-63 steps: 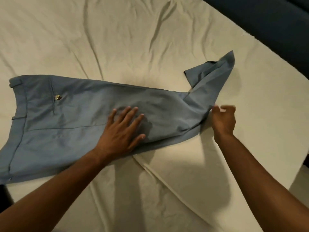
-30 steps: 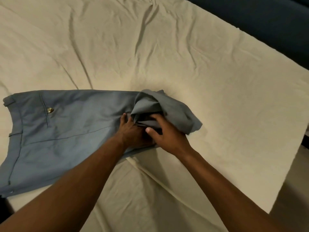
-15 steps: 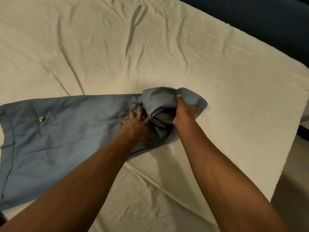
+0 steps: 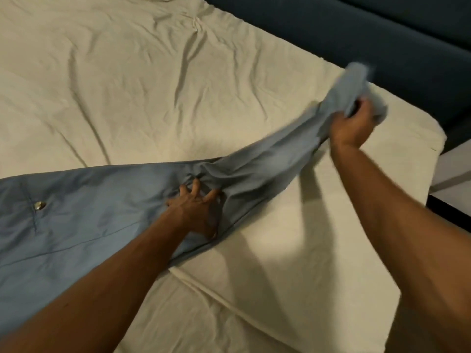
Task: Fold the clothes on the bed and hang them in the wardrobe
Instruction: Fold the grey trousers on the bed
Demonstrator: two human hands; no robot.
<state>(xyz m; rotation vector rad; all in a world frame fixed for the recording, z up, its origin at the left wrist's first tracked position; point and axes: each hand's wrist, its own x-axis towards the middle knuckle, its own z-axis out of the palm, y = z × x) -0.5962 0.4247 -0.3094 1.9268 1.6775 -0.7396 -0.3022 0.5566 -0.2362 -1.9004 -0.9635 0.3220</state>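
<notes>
Trousers [image 4: 107,215] in a blue-grey fabric are lying across the bed [image 4: 127,80], waist end running off the left edge, a metal button [image 4: 39,205] showing on the back pocket. Left hand [image 4: 195,212] is planted around the middle of them, fingers spread with the tips digging into a bunch of cloth, so not a closed grip as far as I can see. Right hand [image 4: 353,126] is over at the far right with its grip clamped on the leg end, which is lifted off the sheet and blurry. Dark blue bed frame [image 4: 356,34] runs along the far right side.
</notes>
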